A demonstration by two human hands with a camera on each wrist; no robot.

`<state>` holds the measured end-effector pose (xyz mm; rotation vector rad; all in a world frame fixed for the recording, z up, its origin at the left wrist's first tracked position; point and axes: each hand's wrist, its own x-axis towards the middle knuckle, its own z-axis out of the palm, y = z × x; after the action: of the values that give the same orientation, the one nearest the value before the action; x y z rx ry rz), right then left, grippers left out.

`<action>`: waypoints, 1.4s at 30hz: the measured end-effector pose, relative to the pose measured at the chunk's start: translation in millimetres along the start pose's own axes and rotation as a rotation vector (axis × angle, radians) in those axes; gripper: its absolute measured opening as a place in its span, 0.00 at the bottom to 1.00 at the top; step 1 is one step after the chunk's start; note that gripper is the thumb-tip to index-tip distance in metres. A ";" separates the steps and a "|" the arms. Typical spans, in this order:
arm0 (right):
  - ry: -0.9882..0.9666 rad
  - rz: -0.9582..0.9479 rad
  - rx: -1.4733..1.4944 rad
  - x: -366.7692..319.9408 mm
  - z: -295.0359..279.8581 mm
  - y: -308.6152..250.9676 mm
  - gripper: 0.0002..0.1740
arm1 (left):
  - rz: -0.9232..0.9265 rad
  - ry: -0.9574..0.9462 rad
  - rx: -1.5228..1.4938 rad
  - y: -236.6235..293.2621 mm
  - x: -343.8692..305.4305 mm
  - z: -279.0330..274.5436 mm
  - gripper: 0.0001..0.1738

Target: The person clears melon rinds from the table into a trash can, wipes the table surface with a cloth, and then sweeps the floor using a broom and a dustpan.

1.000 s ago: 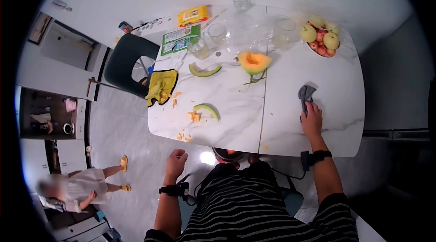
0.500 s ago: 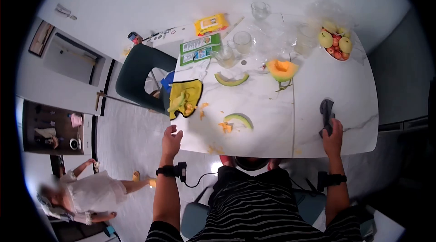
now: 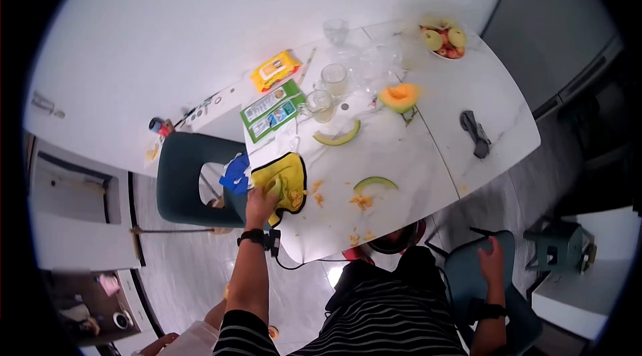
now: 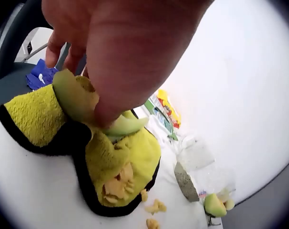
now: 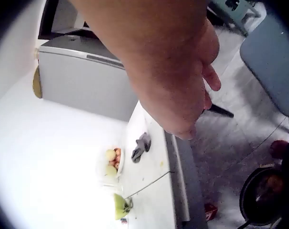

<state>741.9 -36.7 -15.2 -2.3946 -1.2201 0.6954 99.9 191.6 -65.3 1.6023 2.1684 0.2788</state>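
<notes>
My left hand (image 3: 260,207) is at the table's left end, over a yellow cloth (image 3: 293,170) with black edging. In the left wrist view the thumb and fingers of that hand (image 4: 130,52) pinch a green melon rind (image 4: 70,98) lying on the cloth (image 4: 37,119). Another rind piece (image 4: 127,125) and orange pulp (image 4: 118,183) are beside it. Off the table's front edge, above a chair, my right hand (image 3: 492,262) holds nothing, its fingers loosely bent. A crumpled grey cloth (image 3: 475,134) lies on the table's right part, away from both hands.
Two rind slices (image 3: 338,135) (image 3: 376,183), pulp scraps (image 3: 361,202) and a cut melon (image 3: 399,97) lie mid-table. Behind are glass mugs (image 3: 321,107), a green packet (image 3: 273,112), yellow wipes (image 3: 275,70) and a fruit bowl (image 3: 447,52). A dark chair (image 3: 180,175) stands left.
My right hand has let go of the grey cloth and drawn back off the table. My left hand has moved onto the yellow cloth and taken hold of a rind. The head view has turned.
</notes>
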 end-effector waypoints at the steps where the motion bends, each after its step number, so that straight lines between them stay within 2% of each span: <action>1: 0.005 0.042 -0.031 -11.0 2.2 13.6 0.33 | 0.046 0.021 0.080 -0.6 -0.6 5.1 0.35; 4: -0.004 0.161 -0.021 -39.3 3.4 28.9 0.32 | -0.011 -0.005 0.146 7.7 -5.1 5.9 0.34; 9: -0.044 0.170 -0.053 -57.8 24.0 63.9 0.32 | -0.100 -0.107 0.048 45.1 -22.0 9.2 0.36; 10: -0.048 0.154 -0.064 -55.7 31.4 76.4 0.32 | -0.093 -0.146 -0.009 42.5 -18.5 20.1 0.36; 13: 0.014 0.069 -0.069 -52.9 43.2 77.8 0.32 | 0.014 -0.020 -0.036 65.5 -31.3 42.8 0.30; 15: -0.032 0.122 0.032 -51.2 31.5 49.1 0.32 | -0.006 -0.093 -0.139 89.6 -42.8 43.1 0.30; 17: -0.048 0.136 0.081 -46.3 23.2 45.5 0.31 | 0.007 -0.138 -0.288 95.5 -47.3 57.3 0.32; 18: -0.042 0.131 0.082 -43.6 26.0 49.6 0.31 | 0.119 -0.052 -0.282 94.1 -45.6 71.2 0.27; 19: -0.037 0.125 0.085 -40.6 30.3 55.1 0.30 | 0.045 -0.121 -0.339 88.7 -45.4 81.8 0.26; 21: -0.028 0.102 0.076 -33.7 37.4 66.7 0.30 | -0.100 -0.258 -0.450 132.2 -65.0 62.6 0.22; 22: -0.025 0.092 0.071 -32.6 38.4 73.2 0.30 | -0.074 -0.245 -0.504 132.4 -66.5 72.5 0.18; 25: -0.050 0.126 0.108 -32.2 26.4 59.4 0.30 | -0.160 -0.320 -0.667 142.3 -68.7 84.4 0.16; 28: -0.044 0.147 0.151 -29.5 28.5 65.6 0.30 | -0.123 -0.342 -0.755 160.5 -77.3 86.2 0.15; 34: 0.007 0.130 0.145 -26.2 40.3 96.6 0.29 | -0.038 -0.329 -0.775 204.3 -91.4 59.6 0.13; 37: 0.075 0.032 0.122 -21.3 57.5 131.8 0.28 | -0.057 -0.309 -0.886 226.4 -96.1 36.1 0.10; 40: 0.016 0.151 0.156 -23.0 44.1 118.5 0.28 | 0.038 -0.239 -0.832 228.6 -89.8 20.3 0.10; 42: 0.032 0.097 0.160 -24.4 43.3 121.2 0.27 | 0.088 -0.197 -0.779 232.4 -89.6 6.1 0.10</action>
<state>782.7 -120.5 -107.3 -2.3347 -1.0018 0.7516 324.1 179.1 42.8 1.1991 1.5459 0.8325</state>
